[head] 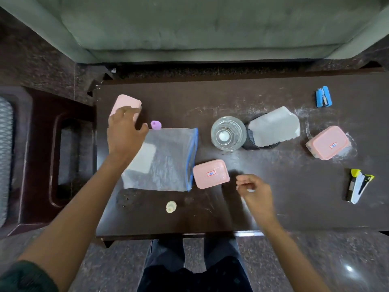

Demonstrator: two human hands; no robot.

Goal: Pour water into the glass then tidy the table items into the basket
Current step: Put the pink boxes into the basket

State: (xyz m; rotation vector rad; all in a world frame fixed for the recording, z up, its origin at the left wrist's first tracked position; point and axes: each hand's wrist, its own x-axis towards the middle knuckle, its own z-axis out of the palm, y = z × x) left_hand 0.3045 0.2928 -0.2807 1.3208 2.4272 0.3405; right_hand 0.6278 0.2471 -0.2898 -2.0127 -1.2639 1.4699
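A clear glass (228,132) stands mid-table, touching a black mesh basket (250,142) on its right. A grey-white flat piece (273,125) covers the basket's mouth. My left hand (124,131) reaches to the far left, fingers laid over the near end of a pink lidded box (128,102), thumb spread apart. My right hand (255,191) hovers near the front edge with its fingers loosely curled; I see nothing in them. A second pink box (211,173) lies just left of it, and a third (327,142) sits at the right. No water bottle is in view.
A clear zip bag (166,161) with a blue seal lies between my hands. Near it are a purple cap (156,124) and a cream cap (171,206). A blue stapler (323,96) and a yellow-black stapler (357,185) lie at the right. A wooden chair (42,154) stands left of the table.
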